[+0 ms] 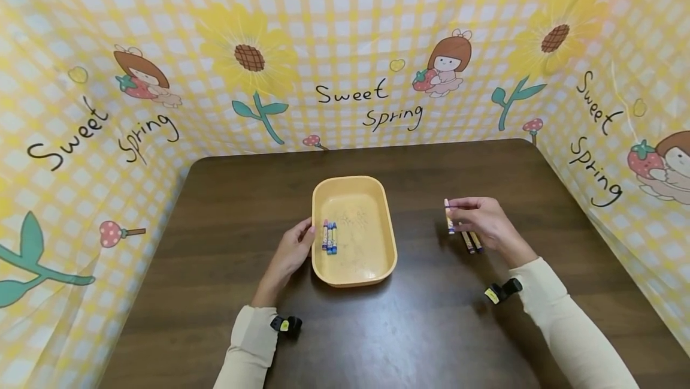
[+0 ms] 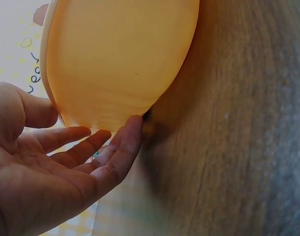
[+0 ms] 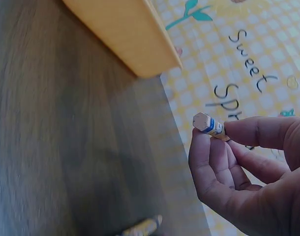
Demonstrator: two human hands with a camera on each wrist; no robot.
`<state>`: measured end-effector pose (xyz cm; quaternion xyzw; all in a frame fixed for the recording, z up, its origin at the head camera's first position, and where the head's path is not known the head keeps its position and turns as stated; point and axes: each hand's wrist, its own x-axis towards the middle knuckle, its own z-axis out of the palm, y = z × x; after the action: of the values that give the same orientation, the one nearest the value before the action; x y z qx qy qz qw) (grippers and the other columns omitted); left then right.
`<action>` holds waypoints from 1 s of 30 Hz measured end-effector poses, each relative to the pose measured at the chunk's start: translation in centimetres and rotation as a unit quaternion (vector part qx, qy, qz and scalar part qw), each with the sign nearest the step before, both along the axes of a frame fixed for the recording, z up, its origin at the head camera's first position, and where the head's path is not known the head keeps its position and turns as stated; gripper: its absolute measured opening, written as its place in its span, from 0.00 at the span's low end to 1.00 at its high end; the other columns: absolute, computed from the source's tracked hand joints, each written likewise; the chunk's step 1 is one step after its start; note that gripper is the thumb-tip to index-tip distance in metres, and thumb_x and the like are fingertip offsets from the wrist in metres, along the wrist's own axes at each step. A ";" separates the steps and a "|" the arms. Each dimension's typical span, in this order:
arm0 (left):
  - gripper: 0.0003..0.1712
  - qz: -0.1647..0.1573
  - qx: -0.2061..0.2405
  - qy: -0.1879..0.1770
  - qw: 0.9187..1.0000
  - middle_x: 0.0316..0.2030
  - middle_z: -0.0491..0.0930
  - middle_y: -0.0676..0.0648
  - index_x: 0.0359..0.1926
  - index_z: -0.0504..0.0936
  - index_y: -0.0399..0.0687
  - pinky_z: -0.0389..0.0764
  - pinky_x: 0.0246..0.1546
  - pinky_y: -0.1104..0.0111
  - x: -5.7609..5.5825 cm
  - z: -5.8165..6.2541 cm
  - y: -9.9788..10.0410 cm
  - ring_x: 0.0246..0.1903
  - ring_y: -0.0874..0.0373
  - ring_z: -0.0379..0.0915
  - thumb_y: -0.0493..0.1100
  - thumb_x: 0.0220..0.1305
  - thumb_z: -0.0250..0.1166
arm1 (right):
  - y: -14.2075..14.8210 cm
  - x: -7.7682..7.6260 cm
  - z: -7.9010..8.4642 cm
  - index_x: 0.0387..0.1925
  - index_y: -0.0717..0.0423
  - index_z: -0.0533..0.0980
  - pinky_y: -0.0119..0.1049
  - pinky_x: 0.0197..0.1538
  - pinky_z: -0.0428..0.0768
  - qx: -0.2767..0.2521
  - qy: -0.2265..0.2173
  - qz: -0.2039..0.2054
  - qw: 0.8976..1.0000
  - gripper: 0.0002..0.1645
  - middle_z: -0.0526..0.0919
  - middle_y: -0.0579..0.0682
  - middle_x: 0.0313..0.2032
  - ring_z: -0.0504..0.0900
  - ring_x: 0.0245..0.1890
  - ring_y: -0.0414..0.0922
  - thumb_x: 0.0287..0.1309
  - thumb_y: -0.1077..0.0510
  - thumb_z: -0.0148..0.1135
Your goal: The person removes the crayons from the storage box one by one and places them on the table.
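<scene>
A yellow tray [image 1: 356,278] stands on the table, with one pink-tipped crayon [image 1: 325,236] and two blue crayons [image 1: 332,239] side by side near its left wall. My left hand [image 1: 293,248] holds the tray's left side. In the left wrist view its thumb is at the rim and its fingers touch the outer wall. Off to the right of the tray, my right hand [image 1: 485,221] pinches a pale crayon [image 1: 450,218] between thumb and fingers, above the table. The right wrist view shows that crayon's peach-coloured end [image 3: 201,121]. Two dark-ended crayons [image 1: 468,244] lie beneath the hand, partly covered by it.
The dark wooden table [image 1: 388,341] meets a yellow checked cloth [image 1: 345,35] with printed flowers and lettering at the back and both sides. Each wrist wears a black camera strap [image 1: 288,325].
</scene>
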<state>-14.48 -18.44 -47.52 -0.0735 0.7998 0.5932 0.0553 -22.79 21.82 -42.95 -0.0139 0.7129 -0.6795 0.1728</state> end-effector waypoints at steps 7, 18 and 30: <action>0.29 -0.004 0.005 -0.007 1.000 0.66 0.73 0.34 0.76 0.61 0.38 0.73 0.67 0.50 -0.2 0.0 -0.1 0.64 0.43 0.71 0.44 0.82 0.47 | 2.3 0.0 -0.5 0.48 0.69 0.80 0.34 0.39 0.88 0.000 -0.016 0.001 1.000 0.12 0.87 0.39 0.33 0.86 0.34 0.37 0.63 0.69 0.65; 0.29 -0.004 0.006 -0.005 1.000 0.65 0.73 0.34 0.76 0.61 0.38 0.74 0.65 0.52 0.0 0.2 -0.2 0.63 0.43 0.71 0.44 0.82 0.47 | 5.3 -0.5 -2.2 0.50 0.72 0.79 0.35 0.40 0.88 0.042 -0.032 -0.008 0.999 0.13 0.87 0.40 0.33 0.85 0.34 0.35 0.63 0.71 0.63; 0.29 -0.004 0.005 -0.015 1.000 0.67 0.72 0.34 0.76 0.61 0.38 0.71 0.68 0.50 -0.1 0.2 -0.2 0.65 0.43 0.69 0.44 0.81 0.48 | 6.1 -0.5 -3.0 0.53 0.80 0.74 0.34 0.39 0.88 0.093 -0.041 -0.013 0.995 0.19 0.84 0.37 0.31 0.84 0.32 0.33 0.62 0.72 0.63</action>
<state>-14.54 -18.68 -47.36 -0.0789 0.7961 0.5960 0.0694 -23.30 27.88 -46.00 0.0397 0.7655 -0.6123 0.1936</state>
